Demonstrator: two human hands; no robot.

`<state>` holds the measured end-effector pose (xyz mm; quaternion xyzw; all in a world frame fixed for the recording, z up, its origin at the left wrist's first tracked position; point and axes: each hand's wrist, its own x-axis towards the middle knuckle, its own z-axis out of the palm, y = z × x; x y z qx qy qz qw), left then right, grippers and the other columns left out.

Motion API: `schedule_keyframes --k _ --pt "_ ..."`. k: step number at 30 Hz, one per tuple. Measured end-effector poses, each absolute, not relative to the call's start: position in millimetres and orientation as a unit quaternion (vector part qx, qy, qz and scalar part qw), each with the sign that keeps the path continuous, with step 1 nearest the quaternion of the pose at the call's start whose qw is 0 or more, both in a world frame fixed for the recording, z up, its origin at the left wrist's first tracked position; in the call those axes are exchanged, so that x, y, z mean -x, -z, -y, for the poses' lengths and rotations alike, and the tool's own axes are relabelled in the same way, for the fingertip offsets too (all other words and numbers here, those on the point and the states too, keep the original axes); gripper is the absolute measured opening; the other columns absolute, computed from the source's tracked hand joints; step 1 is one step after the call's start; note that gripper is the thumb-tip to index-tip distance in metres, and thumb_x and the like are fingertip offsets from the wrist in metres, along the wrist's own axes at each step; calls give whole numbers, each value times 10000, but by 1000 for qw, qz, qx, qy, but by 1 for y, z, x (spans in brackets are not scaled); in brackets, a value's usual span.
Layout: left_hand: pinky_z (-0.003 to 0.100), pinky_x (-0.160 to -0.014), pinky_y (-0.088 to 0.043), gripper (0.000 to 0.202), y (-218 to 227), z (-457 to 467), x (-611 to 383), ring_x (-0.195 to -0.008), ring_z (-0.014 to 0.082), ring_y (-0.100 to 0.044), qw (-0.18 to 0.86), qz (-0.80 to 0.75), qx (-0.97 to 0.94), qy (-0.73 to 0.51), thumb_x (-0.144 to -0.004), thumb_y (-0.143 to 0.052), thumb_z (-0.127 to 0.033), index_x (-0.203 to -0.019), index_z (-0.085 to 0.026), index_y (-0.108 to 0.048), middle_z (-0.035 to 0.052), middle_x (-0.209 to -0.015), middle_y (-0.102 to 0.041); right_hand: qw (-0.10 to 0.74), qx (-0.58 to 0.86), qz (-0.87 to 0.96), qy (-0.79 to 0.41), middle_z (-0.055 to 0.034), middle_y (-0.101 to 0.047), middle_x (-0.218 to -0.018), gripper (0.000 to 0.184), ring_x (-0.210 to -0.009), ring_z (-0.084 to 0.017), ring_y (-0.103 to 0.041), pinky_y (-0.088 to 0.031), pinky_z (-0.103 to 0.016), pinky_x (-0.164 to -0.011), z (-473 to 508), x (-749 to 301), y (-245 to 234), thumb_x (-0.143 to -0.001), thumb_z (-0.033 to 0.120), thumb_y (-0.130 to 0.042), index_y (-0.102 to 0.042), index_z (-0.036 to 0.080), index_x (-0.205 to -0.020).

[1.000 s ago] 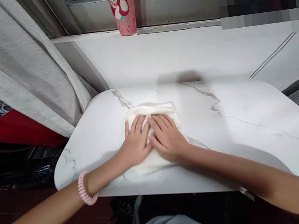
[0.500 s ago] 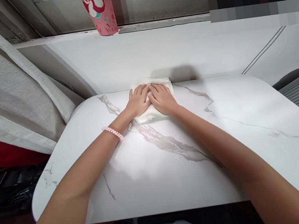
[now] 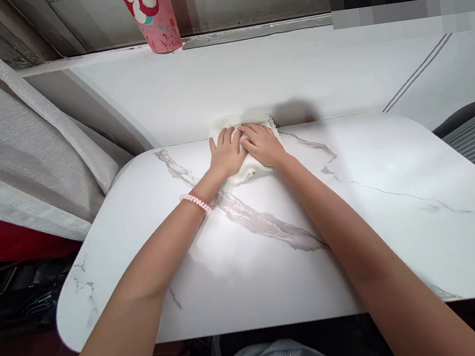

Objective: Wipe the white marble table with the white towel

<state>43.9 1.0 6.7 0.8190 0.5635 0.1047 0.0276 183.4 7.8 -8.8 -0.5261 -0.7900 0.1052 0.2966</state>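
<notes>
cloth (image 3: pixel 248 168) white, bunched, flat under both hands (image 3: pixel 246 150).

Wall (image 3: pixel 293 71) blocks beyond cloth (image 3: pixel 230 122); table (image 3: pixel 383 223) open.

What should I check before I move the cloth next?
1. Both hands on the cloth: ok. The left hand and right hand lie side by side, fingers spread flat on the white cloth.
2. Cloth fully on the table: not ok. It sits at the far edge and seems to poke past it.
3. Pink cup out of the way: ok. It stands back on the window ledge, apart from the hands.
4. Curtain away from the cloth: ok. It hangs off to the left.
5. Table clean: cannot tell.
</notes>
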Motion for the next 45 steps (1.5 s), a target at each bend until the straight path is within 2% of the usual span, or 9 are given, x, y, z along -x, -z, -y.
schedule_keyframes --k 6,12,18,25,29,34,39,45 --pt "591 -1170 -150 549 -9 42 -54 -1480 283 -188 24 -579 -810 -90 -976 -253 -313 -1485 -121 -323 127 -1594 -258 300 495 809 -101 -108 -527 -1413 480 -1336 -264 -421 -281 -468 -1135 22 -193 10 -917 314 -369 -527 164 -1345" --pt "611 -1161 -164 543 -8 92 -51 -1483 292 -184 23 -562 -821 -97 -971 -264 -315 -1470 -120 -350 153 -1581 -283 274 493 823 -70 -140 -510 -1417 498 -1337 -262 -415 -276 -451 -1148 81 -195 9 -938 313 -355 -498 118 -1372" --pt "626 -1165 -136 580 -7 162 -41 -1489 326 -148 37 -516 -852 -81 -941 -294 -314 -1473 -91 -353 185 -1583 -265 243 484 839 -61 -183 -448 -1466 557 -1370 -300 -374 -250 -513 -1174 166 -195 0 -960 359 -309 -441 77 -1421" --pt "646 -1167 -122 635 0 233 -49 -1485 348 -153 43 -424 -898 -112 -934 -342 -405 -1484 -86 -357 218 -1571 -267 252 489 830 -93 -137 -438 -1482 607 -1391 -309 -375 -284 -575 -1169 253 -218 -7 -951 443 -366 -327 215 -1512" --pt "668 -1157 -116 648 -3 243 -67 -1477 368 -170 71 -378 -916 -114 -938 -346 -436 -1474 -71 -372 238 -1562 -274 258 512 813 -100 -125 -420 -1494 621 -1402 -316 -362 -309 -586 -1152 276 -236 -8 -942 429 -406 -294 250 -1525" --pt "672 -1157 -72 642 -6 228 -97 -1487 358 -130 106 -341 -928 -103 -933 -360 -419 -1480 -83 -353 228 -1576 -249 277 556 780 -78 -136 -459 -1450 582 -1371 -333 -391 -318 -609 -1118 276 -255 -7 -933 395 -424 -336 267 -1494" --pt "656 -1165 -38 623 -8 192 -118 -1492 335 -120 133 -361 -919 -84 -924 -368 -380 -1478 -98 -339 209 -1588 -232 273 575 769 -60 -138 -488 -1413 526 -1348 -326 -407 -313 -577 -1115 240 -269 -5 -932 395 -389 -409 256 -1439" --pt "639 -1164 -68 578 -9 122 -134 -1487 312 -143 126 -420 -893 -103 -947 -323 -347 -1477 -116 -318 182 -1587 -250 282 548 785 -62 -144 -524 -1381 503 -1323 -304 -426 -320 -496 -1115 153 -287 1 -928 398 -366 -507 166 -1351"
